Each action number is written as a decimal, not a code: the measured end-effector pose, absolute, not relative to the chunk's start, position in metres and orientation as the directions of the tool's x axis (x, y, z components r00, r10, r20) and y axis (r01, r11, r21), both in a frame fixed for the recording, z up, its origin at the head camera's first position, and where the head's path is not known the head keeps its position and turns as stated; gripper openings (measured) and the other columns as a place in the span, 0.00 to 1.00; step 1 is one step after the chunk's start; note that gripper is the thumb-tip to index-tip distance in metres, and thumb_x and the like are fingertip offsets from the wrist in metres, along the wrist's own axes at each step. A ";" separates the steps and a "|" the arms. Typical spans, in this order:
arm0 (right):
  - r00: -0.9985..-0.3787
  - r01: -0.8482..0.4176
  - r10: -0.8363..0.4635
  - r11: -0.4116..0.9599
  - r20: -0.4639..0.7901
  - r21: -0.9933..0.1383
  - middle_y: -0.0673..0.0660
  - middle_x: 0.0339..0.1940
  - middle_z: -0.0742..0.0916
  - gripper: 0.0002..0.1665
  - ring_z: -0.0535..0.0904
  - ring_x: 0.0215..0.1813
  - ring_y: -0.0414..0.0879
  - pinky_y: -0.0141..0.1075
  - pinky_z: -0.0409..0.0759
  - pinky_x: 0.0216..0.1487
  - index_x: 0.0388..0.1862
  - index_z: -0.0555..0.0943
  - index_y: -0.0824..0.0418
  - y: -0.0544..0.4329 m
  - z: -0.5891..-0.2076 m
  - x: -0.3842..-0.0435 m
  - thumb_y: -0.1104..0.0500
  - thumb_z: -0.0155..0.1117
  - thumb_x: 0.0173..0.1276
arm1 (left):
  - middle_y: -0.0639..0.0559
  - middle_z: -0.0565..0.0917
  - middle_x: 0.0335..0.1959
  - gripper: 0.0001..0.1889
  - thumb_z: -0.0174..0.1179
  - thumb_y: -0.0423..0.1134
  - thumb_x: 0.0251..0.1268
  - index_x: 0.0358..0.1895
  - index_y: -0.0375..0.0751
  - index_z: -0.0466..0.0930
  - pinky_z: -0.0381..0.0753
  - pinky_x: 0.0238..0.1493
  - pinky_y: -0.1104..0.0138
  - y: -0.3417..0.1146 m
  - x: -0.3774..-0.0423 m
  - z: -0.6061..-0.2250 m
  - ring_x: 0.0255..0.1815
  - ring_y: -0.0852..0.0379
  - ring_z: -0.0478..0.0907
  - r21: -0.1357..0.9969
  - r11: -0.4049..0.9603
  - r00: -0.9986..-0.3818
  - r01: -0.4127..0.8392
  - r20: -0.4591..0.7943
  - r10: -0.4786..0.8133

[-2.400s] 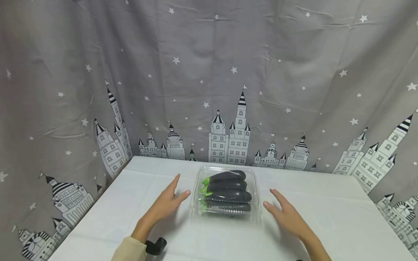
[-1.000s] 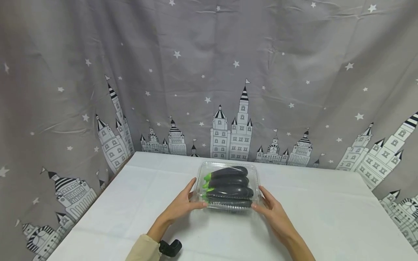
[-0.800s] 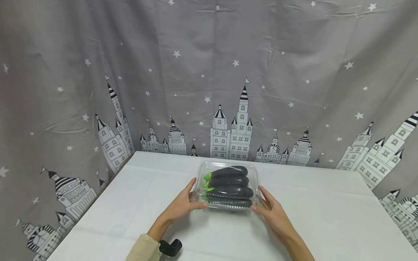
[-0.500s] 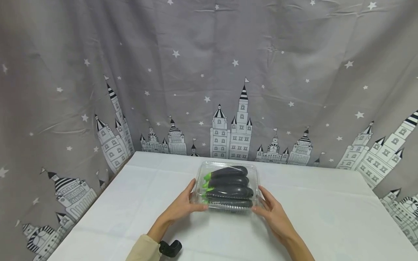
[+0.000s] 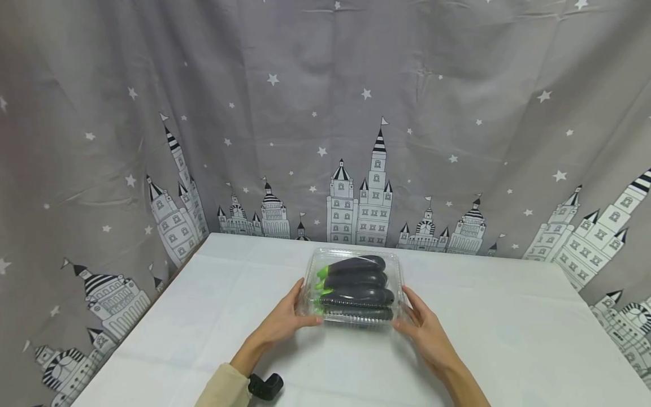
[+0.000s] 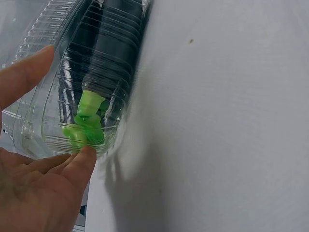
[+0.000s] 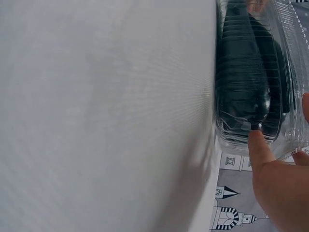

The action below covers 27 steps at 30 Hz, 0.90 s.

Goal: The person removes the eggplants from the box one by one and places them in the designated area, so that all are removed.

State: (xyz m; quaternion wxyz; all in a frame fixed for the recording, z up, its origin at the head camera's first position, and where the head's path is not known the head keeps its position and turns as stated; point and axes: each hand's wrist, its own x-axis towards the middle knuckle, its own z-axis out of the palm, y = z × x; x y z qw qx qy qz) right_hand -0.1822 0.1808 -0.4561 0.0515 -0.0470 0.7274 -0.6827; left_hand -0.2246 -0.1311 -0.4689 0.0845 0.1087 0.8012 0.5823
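**Clear box (image 5: 394, 270) clasped at both ends**

A white table (image 5: 508, 328) spreads beneath the box, which lies crosswise between two hands, neither nearer: both touch it. The left hand (image 5: 282, 320) grips its left near corner, the right hand (image 5: 426, 332) its right, thumb and fingers parted around each. Inside it, dark eggplants (image 5: 356, 280) lie lengthwise from end to end, green stems (image 5: 322, 273) leftward. From where I stand, some fingers vanish behind the box's ends; I can't tell what lies under the eggplants.

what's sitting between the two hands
A clear plastic container of dark eggplants lies between the left hand and right hand; the head view shows it.
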 end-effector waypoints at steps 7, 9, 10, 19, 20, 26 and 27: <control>-0.990 0.026 -0.136 0.076 -0.036 -0.997 0.62 0.81 0.47 0.55 0.47 0.79 0.62 0.47 0.57 0.71 0.81 0.50 0.58 0.181 -0.456 -0.183 0.70 0.65 0.57 | 0.38 0.51 0.79 0.56 0.74 0.41 0.53 0.80 0.41 0.44 0.42 0.72 0.40 -0.130 -0.224 -0.469 0.78 0.38 0.44 0.950 0.303 -0.963 0.074 -0.010 0.268; -0.990 0.022 -0.138 0.072 -0.032 -0.997 0.62 0.81 0.47 0.55 0.47 0.79 0.62 0.47 0.57 0.71 0.81 0.50 0.58 0.180 -0.457 -0.183 0.71 0.65 0.56 | 0.38 0.50 0.79 0.55 0.73 0.42 0.53 0.80 0.41 0.44 0.42 0.72 0.39 -0.130 -0.224 -0.469 0.78 0.37 0.44 0.948 0.310 -0.965 0.071 -0.014 0.263; -0.990 0.015 -0.141 0.070 -0.025 -0.997 0.62 0.81 0.46 0.55 0.47 0.79 0.62 0.48 0.56 0.71 0.80 0.50 0.58 0.180 -0.457 -0.183 0.71 0.65 0.56 | 0.38 0.50 0.79 0.55 0.73 0.42 0.54 0.80 0.41 0.44 0.42 0.72 0.40 -0.130 -0.224 -0.469 0.78 0.38 0.44 0.946 0.315 -0.965 0.070 -0.015 0.260; -0.990 -0.035 -0.136 0.084 0.023 -0.996 0.62 0.81 0.47 0.52 0.48 0.78 0.63 0.50 0.55 0.72 0.80 0.51 0.59 0.180 -0.456 -0.181 0.73 0.61 0.60 | 0.35 0.49 0.78 0.55 0.71 0.42 0.55 0.79 0.36 0.42 0.43 0.72 0.40 -0.129 -0.224 -0.466 0.78 0.37 0.43 0.934 0.347 -0.962 0.083 -0.015 0.271; -0.990 -0.038 -0.137 0.088 0.025 -0.995 0.63 0.81 0.47 0.52 0.49 0.78 0.63 0.50 0.55 0.72 0.80 0.51 0.59 0.179 -0.456 -0.181 0.73 0.61 0.60 | 0.35 0.48 0.79 0.55 0.71 0.42 0.55 0.79 0.35 0.42 0.42 0.72 0.40 -0.129 -0.224 -0.466 0.78 0.37 0.43 0.932 0.355 -0.964 0.078 -0.020 0.265; -0.989 -0.045 -0.143 0.094 0.031 -0.995 0.62 0.81 0.47 0.51 0.51 0.78 0.61 0.51 0.57 0.71 0.80 0.51 0.59 0.179 -0.457 -0.182 0.74 0.60 0.61 | 0.34 0.46 0.79 0.53 0.68 0.41 0.56 0.79 0.32 0.41 0.41 0.72 0.41 -0.129 -0.224 -0.465 0.78 0.36 0.42 0.918 0.389 -0.968 0.076 -0.026 0.251; -0.989 -0.043 -0.143 0.092 0.030 -0.995 0.62 0.81 0.48 0.50 0.51 0.78 0.61 0.51 0.57 0.71 0.80 0.51 0.59 0.179 -0.457 -0.182 0.74 0.60 0.61 | 0.35 0.46 0.79 0.53 0.68 0.40 0.56 0.79 0.32 0.41 0.41 0.72 0.41 -0.130 -0.224 -0.465 0.78 0.36 0.42 0.919 0.387 -0.967 0.076 -0.027 0.253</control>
